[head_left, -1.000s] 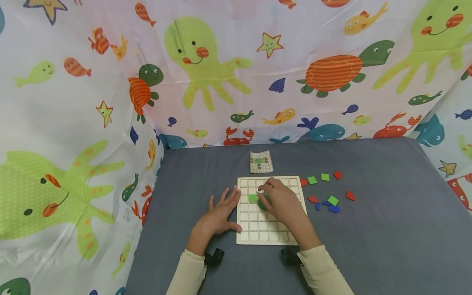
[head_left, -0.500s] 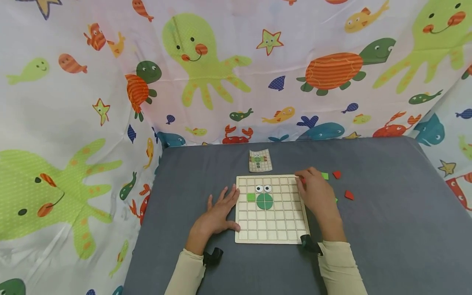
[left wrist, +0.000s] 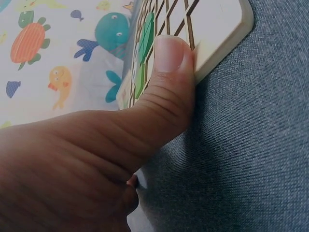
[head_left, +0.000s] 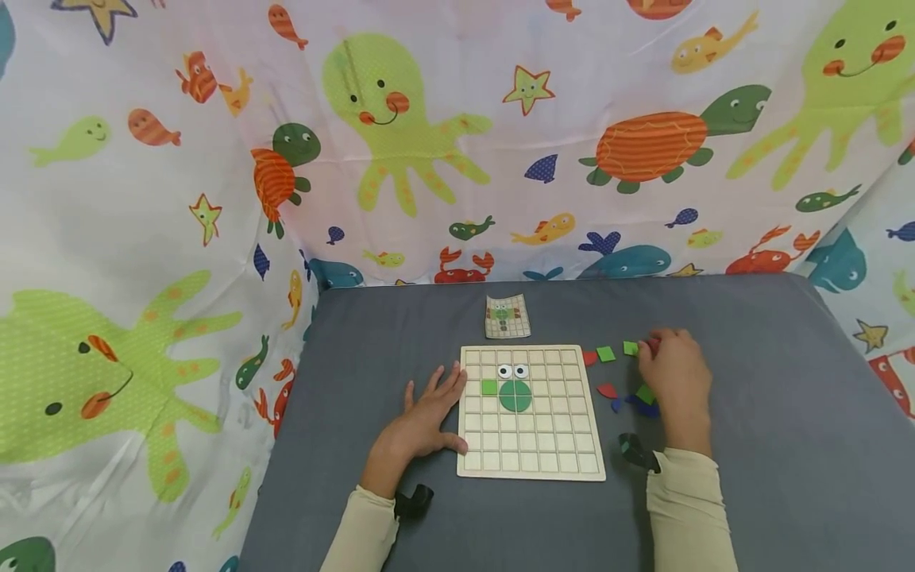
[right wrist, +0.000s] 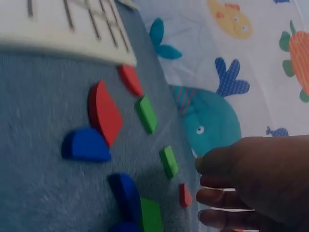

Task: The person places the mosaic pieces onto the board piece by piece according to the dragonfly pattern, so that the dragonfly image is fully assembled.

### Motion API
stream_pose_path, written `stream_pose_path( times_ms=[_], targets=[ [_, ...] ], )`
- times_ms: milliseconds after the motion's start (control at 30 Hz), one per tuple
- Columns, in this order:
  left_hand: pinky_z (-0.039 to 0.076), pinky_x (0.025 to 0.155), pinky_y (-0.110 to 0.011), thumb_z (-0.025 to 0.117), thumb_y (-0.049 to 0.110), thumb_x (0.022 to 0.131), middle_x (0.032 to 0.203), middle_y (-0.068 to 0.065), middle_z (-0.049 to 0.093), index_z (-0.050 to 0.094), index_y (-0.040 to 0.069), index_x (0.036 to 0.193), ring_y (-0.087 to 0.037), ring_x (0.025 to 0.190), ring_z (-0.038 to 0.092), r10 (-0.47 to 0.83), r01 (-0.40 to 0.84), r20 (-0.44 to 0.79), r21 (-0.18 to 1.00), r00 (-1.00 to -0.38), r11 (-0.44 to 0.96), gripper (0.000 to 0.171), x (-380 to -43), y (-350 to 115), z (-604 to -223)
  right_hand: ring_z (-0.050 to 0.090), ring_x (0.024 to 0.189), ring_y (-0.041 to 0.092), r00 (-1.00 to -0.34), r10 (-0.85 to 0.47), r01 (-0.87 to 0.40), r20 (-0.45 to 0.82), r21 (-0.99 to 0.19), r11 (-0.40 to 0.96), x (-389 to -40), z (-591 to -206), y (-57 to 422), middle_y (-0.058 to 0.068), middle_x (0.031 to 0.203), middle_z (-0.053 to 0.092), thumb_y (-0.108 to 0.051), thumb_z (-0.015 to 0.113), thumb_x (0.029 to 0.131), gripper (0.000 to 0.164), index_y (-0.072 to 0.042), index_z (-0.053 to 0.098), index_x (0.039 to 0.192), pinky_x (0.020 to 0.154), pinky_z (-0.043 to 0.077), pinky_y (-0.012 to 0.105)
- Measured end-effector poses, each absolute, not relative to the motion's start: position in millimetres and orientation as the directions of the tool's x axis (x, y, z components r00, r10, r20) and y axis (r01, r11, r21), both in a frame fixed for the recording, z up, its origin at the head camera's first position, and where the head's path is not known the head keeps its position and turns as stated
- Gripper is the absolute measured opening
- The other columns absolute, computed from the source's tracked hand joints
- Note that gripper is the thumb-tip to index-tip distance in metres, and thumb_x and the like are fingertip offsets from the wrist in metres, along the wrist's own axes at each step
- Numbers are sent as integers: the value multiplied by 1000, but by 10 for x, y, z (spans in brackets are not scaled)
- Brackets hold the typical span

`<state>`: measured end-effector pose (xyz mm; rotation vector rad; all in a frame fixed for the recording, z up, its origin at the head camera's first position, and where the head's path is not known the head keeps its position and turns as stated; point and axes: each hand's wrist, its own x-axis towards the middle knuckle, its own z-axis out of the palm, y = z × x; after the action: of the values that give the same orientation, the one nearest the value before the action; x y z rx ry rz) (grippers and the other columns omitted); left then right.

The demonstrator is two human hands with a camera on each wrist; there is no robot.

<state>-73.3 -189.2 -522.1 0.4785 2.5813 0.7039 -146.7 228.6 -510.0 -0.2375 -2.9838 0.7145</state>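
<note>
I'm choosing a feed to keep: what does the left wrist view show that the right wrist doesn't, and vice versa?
Left wrist only: the left hand and the dark green rounded shape on the pale wooden grid board.

Right wrist only: the right hand and loose, flat red, blue and green pieces.

Both: part of that board, grey cloth, and the white curtain printed with sea animals.

One board (head_left: pixel 550 442), one card (head_left: pixel 492 326), one circle (head_left: pixel 508 390), two eyes (head_left: pixel 504 371), four green squares (head_left: pixel 489 387); near three o'clock, at least three reds (right wrist: pixel 105 117), three blues (right wrist: pixel 89 146)!
</note>
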Motion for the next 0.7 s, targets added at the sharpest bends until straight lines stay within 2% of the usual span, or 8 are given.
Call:
stream_pose_path(
  times_ms=[167,400,700],
  targets=[
    [-4,122,-75,87,44,80,179,-1,3,13,19,172,-31,165,-3,427,215,-296,547,-854,809,121,-730,-1898,-5228,55,110,57,-976,207,215,-66,-430,877,-1508,-5158,2370,37,130,50,-26,60,106,45,6,61,137,78,53,72],
    [-3,122,-76,87,44,80,179,-1,4,13,17,172,-32,164,-3,427,220,-285,547,-858,808,121,-724,-1904,-5212,55,114,59,-971,225,234,-73,-441,866,-1560,-5195,2408,37,132,49,-24,63,105,41,2,63,137,80,51,73],
    [-3,122,-74,87,44,80,179,-1,4,13,18,172,-32,165,-2,417,210,-292,543,-861,813,121,-720,-1912,-5206,58,103,57,-962,258,270,-88,-445,854,-1601,-5214,2430,33,116,51,-27,68,104,42,9,63,126,77,51,70]
  ],
)
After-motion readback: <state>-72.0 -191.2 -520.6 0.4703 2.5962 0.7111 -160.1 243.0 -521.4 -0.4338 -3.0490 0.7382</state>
